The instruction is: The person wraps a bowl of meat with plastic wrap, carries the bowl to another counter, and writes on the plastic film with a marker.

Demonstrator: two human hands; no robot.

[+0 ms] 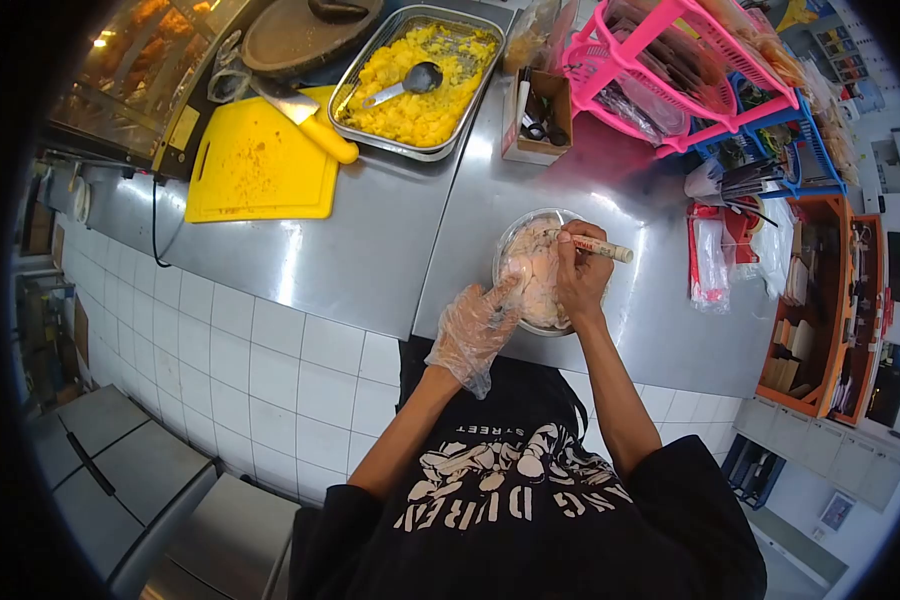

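Observation:
A round bowl [522, 238] of pale pink food, with a shiny clear cover or rim, stands near the counter's front edge. My left hand [478, 325], in a loose clear plastic glove, holds the bowl's left side with the thumb over the top; its other fingers are partly hidden. Bare, my right hand [582, 272] is closed around a pale marker pen [610, 248] with red print. The pen slants over the bowl, its tip pointing down at the top. I cannot make out any mark under the tip.
A yellow cutting board [255, 170] and a yellow-handled knife [320, 130] lie left. Behind are a metal tray [432, 152] of yellow food with a scoop [410, 82], a small box [540, 150] of pens and a pink rack [635, 125]. Plastic bags [708, 265] lie right.

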